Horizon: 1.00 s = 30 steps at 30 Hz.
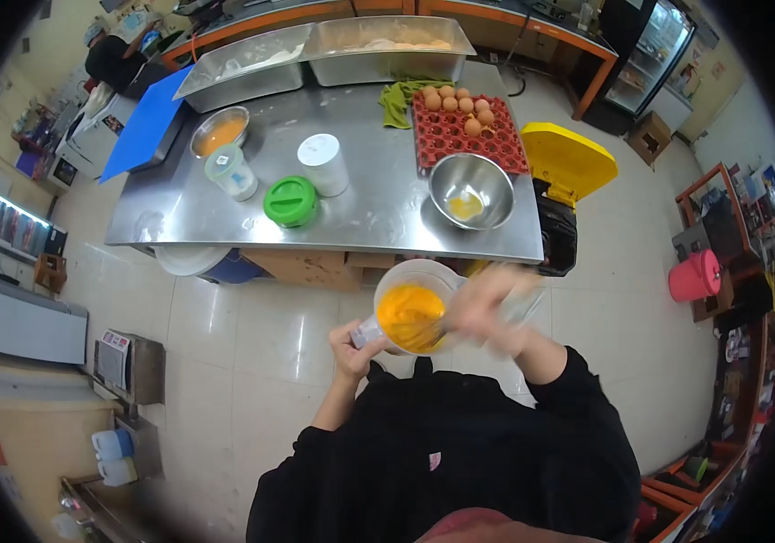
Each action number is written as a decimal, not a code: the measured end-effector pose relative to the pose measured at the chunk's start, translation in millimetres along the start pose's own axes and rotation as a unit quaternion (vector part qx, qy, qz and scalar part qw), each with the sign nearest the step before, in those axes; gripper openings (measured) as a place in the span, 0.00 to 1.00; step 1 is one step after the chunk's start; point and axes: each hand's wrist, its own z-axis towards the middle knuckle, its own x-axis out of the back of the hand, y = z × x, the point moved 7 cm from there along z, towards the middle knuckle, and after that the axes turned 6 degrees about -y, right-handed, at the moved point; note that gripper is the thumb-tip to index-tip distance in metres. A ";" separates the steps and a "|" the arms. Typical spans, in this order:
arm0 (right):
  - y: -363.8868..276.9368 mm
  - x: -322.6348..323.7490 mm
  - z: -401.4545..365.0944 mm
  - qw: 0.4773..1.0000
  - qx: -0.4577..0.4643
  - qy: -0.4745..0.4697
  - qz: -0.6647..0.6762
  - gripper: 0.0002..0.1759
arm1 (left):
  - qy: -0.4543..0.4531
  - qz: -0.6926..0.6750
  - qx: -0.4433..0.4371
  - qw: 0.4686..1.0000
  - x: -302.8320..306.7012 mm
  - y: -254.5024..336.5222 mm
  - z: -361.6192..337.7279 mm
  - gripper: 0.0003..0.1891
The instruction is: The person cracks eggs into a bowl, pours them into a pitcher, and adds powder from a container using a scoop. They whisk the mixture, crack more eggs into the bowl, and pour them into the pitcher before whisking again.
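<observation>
Jug (pixel 442 271) of yellow liquid (pixel 408 310) is held in front of the near edge of the desk (pixel 224 213), above the tiled floor (pixel 251 335). The desk has a bare steel top with scattered pale marks. A person (pixel 114 61) in dark clothing stands beyond its far left corner; a glass-fronted fridge (pixel 651 56) stands beyond the far right.

Two deep metal trays, left (pixel 247 80) and right (pixel 387 67), line the far edge, both holding pale powdery matter. A blue sheet (pixel 141 127) lies at the left edge. Toward the left are a metal bowl (pixel 241 116) of orange liquid, a clear tub (pixel 237 184), a green-lidded container (pixel 290 201) and a white container (pixel 326 172). Near the right edge, a red egg tray (pixel 449 143) bears brown eggs (pixel 449 98), with a green cloth (pixel 395 107) beside it. A steel bowl (pixel 446 181) at its near side contains some yellow matter.

Left hand (pixel 351 349) is closed on the jug's handle. Right hand (pixel 492 309), motion-blurred, grips a whisk (pixel 425 333) whose wires are in the yellow liquid.
</observation>
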 end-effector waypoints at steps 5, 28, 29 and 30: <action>-49.9 -22.9 -33.3 0.945 0.180 -0.240 -0.132 0.13 | 0.032 -0.050 0.041 0.997 -21.3 -14.2 2.2 0.12; -28.8 56.5 -27.3 0.983 0.096 -0.144 0.054 0.09 | -0.032 0.010 0.021 0.999 -75.2 -18.7 8.2 0.12; -21.6 66.2 -28.5 0.994 0.057 -0.094 0.028 0.09 | -0.030 0.008 0.033 0.999 -72.4 -19.9 3.1 0.12; -14.2 48.1 -34.1 0.987 0.087 -0.108 -0.077 0.09 | -0.027 0.004 0.033 0.999 -71.8 -23.1 8.5 0.12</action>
